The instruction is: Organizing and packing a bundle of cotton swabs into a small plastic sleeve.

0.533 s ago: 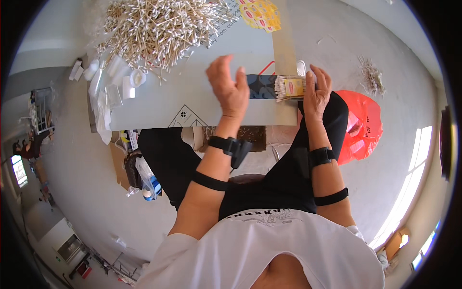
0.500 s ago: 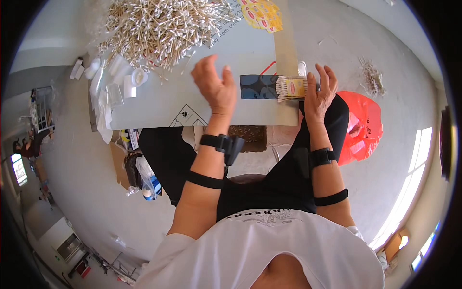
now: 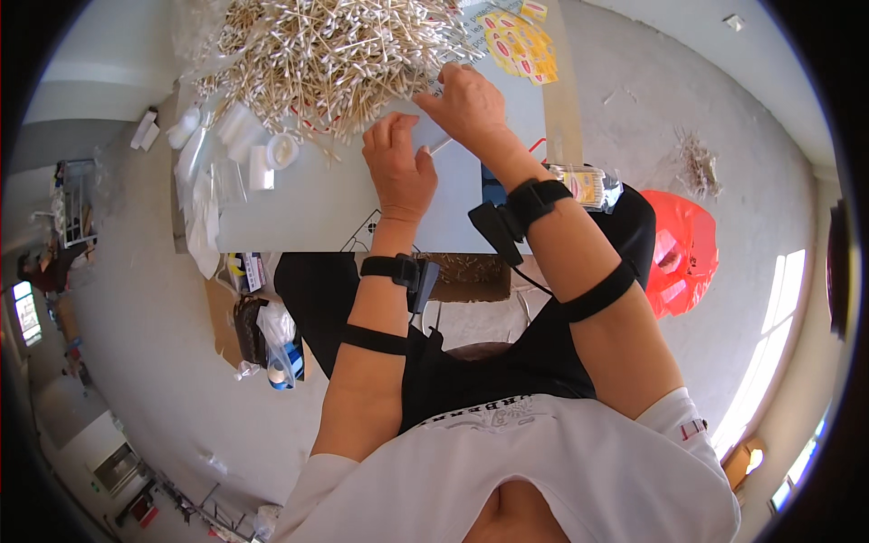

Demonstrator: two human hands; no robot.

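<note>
Both hands work low at the near edge of a loose heap of cotton swabs (image 3: 335, 59).

The left hand (image 3: 398, 176) is half curled, a single swab (image 3: 441, 145) just beside its thumb; the right hand (image 3: 471, 109) bends its fingers near the heap. Whether either grip holds anything, I cannot tell. For such thin, stiff sticks with soft cotton tips, I judge a light pinch on the shaft is best, turning tangled ones parallel without crushing the cotton. The heap lies on a smooth grey board (image 3: 303, 213); glossy yellow labels (image 3: 523, 50) lie to its right, and a clear, crinkled packet (image 3: 587, 187) with swabs sits beyond the right forearm.
</note>
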